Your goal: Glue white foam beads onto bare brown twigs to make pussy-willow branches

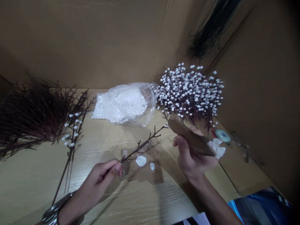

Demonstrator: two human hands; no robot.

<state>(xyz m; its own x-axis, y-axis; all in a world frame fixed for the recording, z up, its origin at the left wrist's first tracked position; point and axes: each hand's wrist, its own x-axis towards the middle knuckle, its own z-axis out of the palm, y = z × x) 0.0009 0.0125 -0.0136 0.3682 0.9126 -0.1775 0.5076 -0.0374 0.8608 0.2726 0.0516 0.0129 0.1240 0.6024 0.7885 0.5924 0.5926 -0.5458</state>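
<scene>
One twig [143, 144]: left hand [101, 177] pinching | brown piece [191, 138]: right hand [192, 163] gripping | edge near tip

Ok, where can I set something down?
Bare tabletop shows between the berried stem, plastic bag and left hand; another patch lies below the dark twigs, left of that stem. Crowded: around the white blobs and, beyond the right hand, at the berried bunch.

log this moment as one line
left hand: holds dark twig | right hand: holds brown flat piece | by twig: white blobs | beyond: bag of white beads
</scene>
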